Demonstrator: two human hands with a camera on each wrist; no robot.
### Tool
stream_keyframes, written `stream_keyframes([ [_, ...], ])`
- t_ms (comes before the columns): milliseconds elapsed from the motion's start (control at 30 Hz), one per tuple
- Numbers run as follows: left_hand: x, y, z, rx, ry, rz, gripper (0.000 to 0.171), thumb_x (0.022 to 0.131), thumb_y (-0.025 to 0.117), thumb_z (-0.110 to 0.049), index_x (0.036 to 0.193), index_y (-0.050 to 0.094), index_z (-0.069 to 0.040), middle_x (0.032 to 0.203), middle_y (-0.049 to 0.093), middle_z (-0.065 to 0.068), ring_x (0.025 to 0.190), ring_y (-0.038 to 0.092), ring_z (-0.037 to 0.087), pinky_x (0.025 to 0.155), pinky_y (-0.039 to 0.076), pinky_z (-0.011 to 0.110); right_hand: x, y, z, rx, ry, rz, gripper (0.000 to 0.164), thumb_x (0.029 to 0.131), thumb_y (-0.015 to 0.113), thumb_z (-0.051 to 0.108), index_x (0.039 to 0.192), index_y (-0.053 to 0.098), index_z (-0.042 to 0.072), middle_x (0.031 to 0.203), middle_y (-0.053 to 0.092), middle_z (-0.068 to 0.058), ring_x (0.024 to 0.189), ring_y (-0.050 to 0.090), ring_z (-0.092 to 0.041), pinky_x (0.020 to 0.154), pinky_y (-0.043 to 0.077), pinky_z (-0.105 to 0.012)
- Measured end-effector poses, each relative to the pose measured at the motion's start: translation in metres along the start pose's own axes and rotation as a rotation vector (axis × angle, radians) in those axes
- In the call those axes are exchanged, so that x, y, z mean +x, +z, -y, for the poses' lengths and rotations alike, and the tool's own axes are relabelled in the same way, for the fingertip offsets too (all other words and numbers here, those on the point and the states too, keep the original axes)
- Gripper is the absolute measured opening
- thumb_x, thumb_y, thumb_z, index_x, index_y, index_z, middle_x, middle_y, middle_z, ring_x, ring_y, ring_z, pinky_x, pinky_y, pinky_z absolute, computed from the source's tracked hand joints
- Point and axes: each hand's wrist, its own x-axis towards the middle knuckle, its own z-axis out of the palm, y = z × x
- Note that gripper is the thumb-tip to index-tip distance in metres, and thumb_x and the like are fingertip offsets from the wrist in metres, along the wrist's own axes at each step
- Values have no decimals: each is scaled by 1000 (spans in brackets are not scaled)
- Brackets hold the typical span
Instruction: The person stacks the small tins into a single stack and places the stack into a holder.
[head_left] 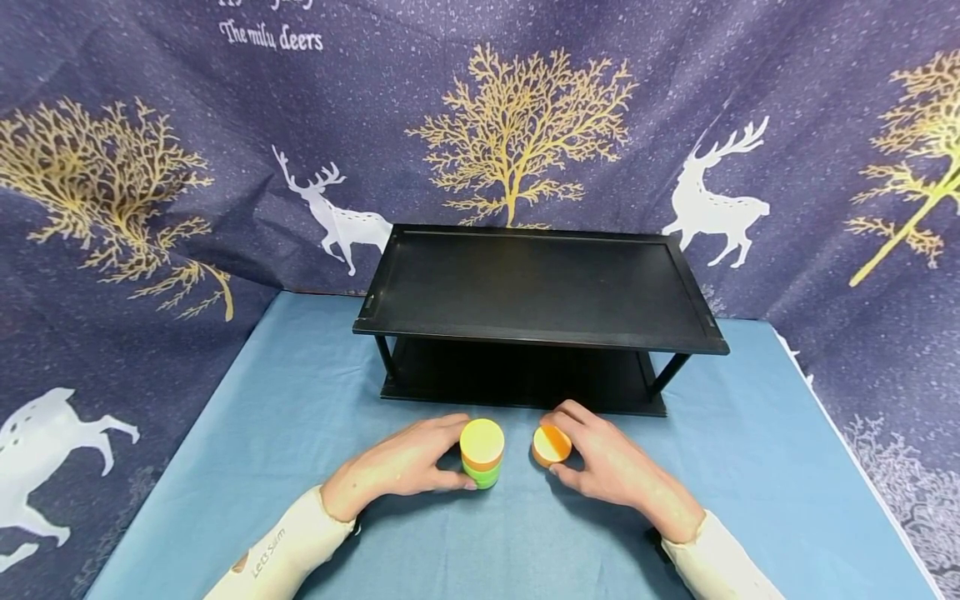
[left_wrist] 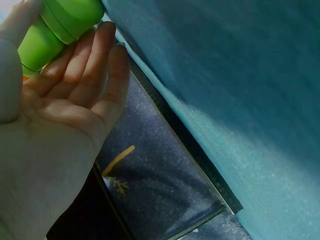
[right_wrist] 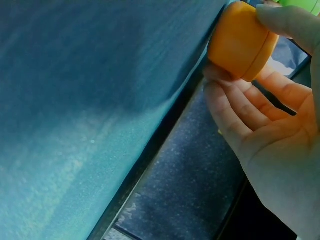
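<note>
My left hand (head_left: 420, 458) grips a small rounded stack (head_left: 482, 446) between thumb and fingers, in front of the black rack. Its flat top is yellow with an orange band beneath, and its lower part is green. Two green rounded sections (left_wrist: 60, 30) with a groove between them show in the left wrist view. To the right, my right hand (head_left: 600, 454) pinches a short orange round piece (right_wrist: 242, 42) that has a thin seam around it. In the head view this piece has a pale, partly shaded top. A small gap separates it from the stack.
A black two-tier rack (head_left: 525, 287) stands at the back of the blue-covered table (head_left: 315, 367), just beyond both hands. Behind it hangs a dark blue cloth (head_left: 360, 100) printed with deer and trees.
</note>
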Motion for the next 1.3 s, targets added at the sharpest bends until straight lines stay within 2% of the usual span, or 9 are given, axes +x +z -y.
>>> stream_keyframes([
  [467,-1,1,0,0,15,-12,57,89,86,-46,137,63,-25,123,61,-16,109,60,2,102,54,33,-1,-4,2,-1,-11,-26,54,84,89,25,133,66,18,124,57,7,100,57,-9,92,58,-33],
  [1000,-1,1,0,6,12,-6,56,89,86,-48,136,63,-26,121,60,-17,108,60,2,102,53,32,-2,-7,5,-7,-48,-70,56,84,89,24,134,66,16,128,58,6,103,58,-8,93,59,-33],
  [1300,0,1,1,3,3,-5,55,89,86,-48,135,63,-27,120,60,-17,107,60,2,101,53,31,-2,-10,7,-1,-40,-94,57,83,90,23,135,66,16,128,58,6,102,58,-8,93,59,-31],
])
